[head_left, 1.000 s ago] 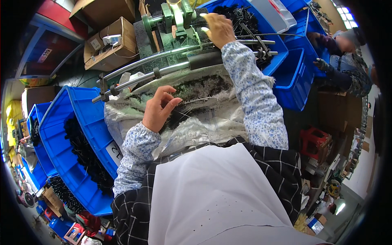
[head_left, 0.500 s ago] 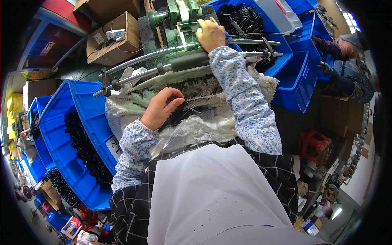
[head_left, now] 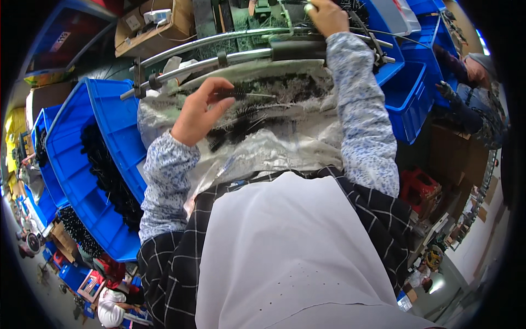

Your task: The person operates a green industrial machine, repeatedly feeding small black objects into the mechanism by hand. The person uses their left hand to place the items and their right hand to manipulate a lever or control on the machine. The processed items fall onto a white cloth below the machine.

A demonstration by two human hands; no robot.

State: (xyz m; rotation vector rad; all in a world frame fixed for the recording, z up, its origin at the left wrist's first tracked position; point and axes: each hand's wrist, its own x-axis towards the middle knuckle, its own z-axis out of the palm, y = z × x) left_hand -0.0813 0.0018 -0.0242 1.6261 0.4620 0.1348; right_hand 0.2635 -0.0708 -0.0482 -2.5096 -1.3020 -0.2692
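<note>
My left hand (head_left: 201, 109) pinches a small twisted-wire brush (head_left: 255, 95) between thumb and fingers; its pale stem points right and its dark bristles lie near the fingertips. Below it, a whitish plastic sheet (head_left: 274, 156) is strewn with black bristle dust and a few loose wires. My right hand (head_left: 329, 17) is at the top of the view, beside the machine (head_left: 257, 22) and close to the bin of black brushes. Its fingers are curled, with a pale covering on one fingertip; what they hold is hidden. Steel rails (head_left: 208, 61) with a dark roller (head_left: 298, 50) cross in front of the machine.
Blue bins (head_left: 118, 123) with black brushes stand on the left, and an empty-looking blue bin (head_left: 408, 104) on the right. A cardboard box (head_left: 159, 33) sits at the upper left. A red stool (head_left: 419, 192) and a co-worker (head_left: 471, 93) are at the right.
My right hand has left the front of the machine and moved up and right toward the brush bin. My left hand has shifted slightly up and left, and the brush in it now shows.
</note>
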